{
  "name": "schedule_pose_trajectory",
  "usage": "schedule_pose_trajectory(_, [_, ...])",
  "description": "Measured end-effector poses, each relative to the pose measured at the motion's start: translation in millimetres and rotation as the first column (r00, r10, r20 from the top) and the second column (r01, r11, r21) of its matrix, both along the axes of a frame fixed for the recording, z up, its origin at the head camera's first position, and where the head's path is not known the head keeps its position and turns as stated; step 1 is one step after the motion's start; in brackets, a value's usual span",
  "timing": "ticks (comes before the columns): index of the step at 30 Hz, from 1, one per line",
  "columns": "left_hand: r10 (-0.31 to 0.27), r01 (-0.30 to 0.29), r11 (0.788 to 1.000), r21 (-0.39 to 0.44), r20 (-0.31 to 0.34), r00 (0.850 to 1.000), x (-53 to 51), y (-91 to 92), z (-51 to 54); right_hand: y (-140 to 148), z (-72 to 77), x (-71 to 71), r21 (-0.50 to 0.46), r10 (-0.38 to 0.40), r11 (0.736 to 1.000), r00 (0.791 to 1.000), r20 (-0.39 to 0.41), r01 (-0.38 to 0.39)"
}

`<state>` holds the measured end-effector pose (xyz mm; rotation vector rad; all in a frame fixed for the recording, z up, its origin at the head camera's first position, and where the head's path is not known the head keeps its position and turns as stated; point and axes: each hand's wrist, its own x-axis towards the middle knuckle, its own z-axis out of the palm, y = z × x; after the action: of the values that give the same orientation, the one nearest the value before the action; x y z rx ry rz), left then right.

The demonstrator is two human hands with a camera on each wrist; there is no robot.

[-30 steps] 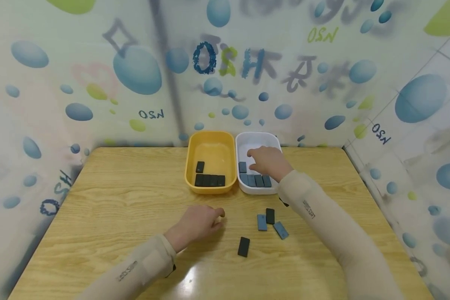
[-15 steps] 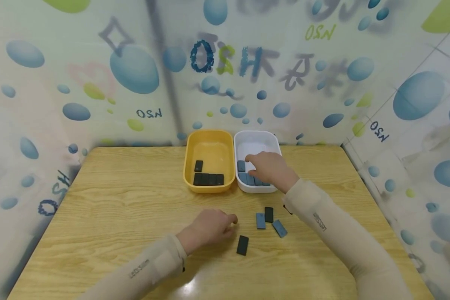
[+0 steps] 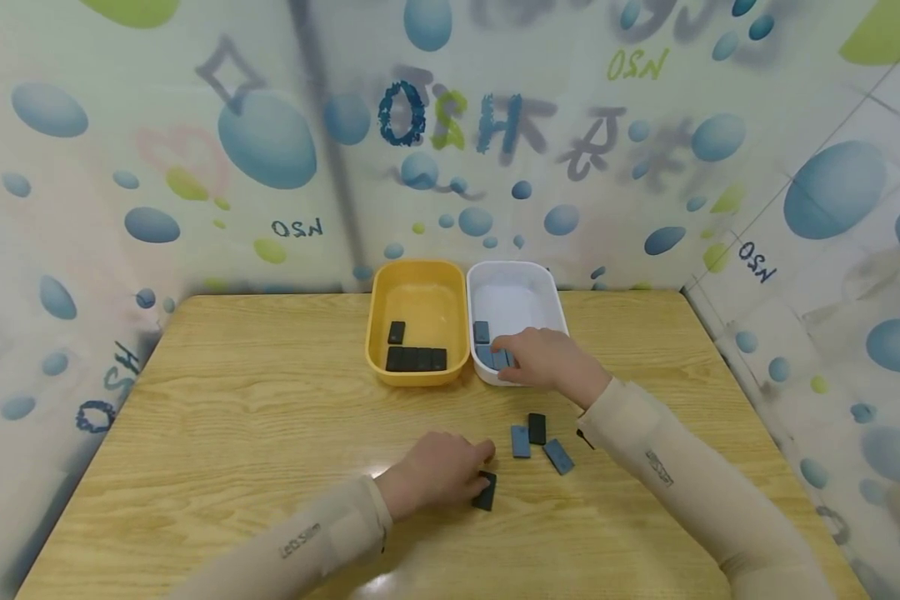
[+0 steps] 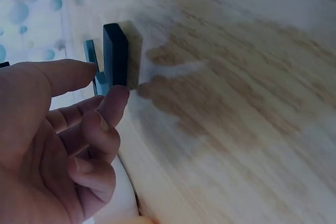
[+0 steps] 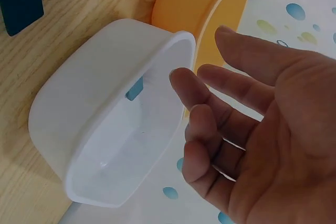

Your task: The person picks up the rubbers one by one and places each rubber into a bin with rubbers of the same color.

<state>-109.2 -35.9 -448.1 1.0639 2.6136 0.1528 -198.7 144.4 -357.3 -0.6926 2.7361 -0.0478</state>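
Toward the near middle of the wood-grained table (image 3: 195, 417), a black tile (image 3: 486, 501) lies flat and slightly turned, a thin oblong with square corners and a plain dark face. The left hand (image 3: 438, 471) is right at it, its thumb overlapping one end in the head view; the fingers are parted and relaxed rather than clenched, and whether any fingertip touches the tile cannot be told. The right hand (image 3: 547, 362) hangs over the near part of a white bin (image 3: 517, 300), released, fingers loosely bent. Beyond the black tile, to the right, lie a blue tile (image 3: 521, 442), a second black tile (image 3: 537, 428) just beside it and a slanted blue tile (image 3: 558, 457), with the right sleeve (image 3: 690, 467) passing close by. Left of the white bin, the yellow bin (image 3: 420, 292) holds four dark tiles (image 3: 417, 359) in a row and a single one behind; blue tiles (image 3: 486, 357) in the white bin are partly hidden by the right hand. Both bins stand near the far edge, against the patterned wall (image 3: 420, 200). Wide wood surface stretches left of the left hand and rightward past the sleeve.
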Motion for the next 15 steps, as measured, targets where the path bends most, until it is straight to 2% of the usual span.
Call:
schedule_pose_trajectory(9, [-0.026,0.024,0.999,-0.03,-0.05,0.998,6.5,7.9,-6.2,1.7,-2.9,10.4,-0.024,0.02,1.0,0.999,0.027,-0.02])
schedule_pose_trajectory(15, [-0.011,0.008,0.999,-0.048,-0.049,0.999,9.4,12.1,-8.0,1.3,-7.9,13.8,-0.031,0.041,0.999,0.998,0.04,-0.04])
